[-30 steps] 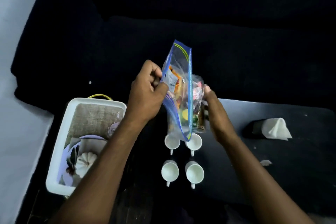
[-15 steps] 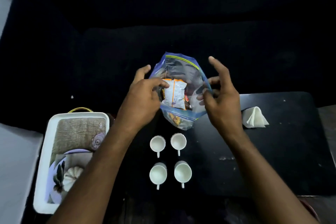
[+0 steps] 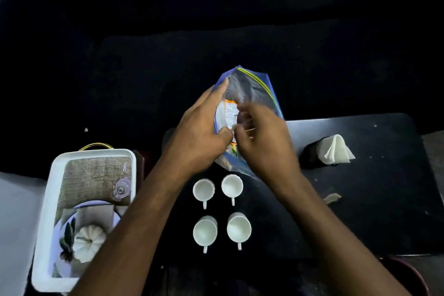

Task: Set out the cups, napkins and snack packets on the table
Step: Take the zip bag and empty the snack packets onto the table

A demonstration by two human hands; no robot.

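A clear zip bag [image 3: 252, 89] with blue edges stands above the dark table [image 3: 374, 190], holding snack packets. My left hand [image 3: 201, 132] grips the bag's left lip and holds it open. Inside the bag's mouth, my right hand [image 3: 262, 137] has its fingers closed on a white and orange snack packet [image 3: 228, 113]. Several white cups [image 3: 204, 191] stand in two rows just below the bag, handles toward me. A white napkin [image 3: 336, 149] sits in a dark holder at the right of the table.
A white tray [image 3: 50, 204] with a printed picture on its floor sits at the left, off the table's edge. A dark sofa or cloth fills the background. A small scrap [image 3: 332, 198] lies on the table right of the cups.
The right hand has moved from the bag's right lip into the bag and closed on the packet. The left hand keeps hold of the left lip.
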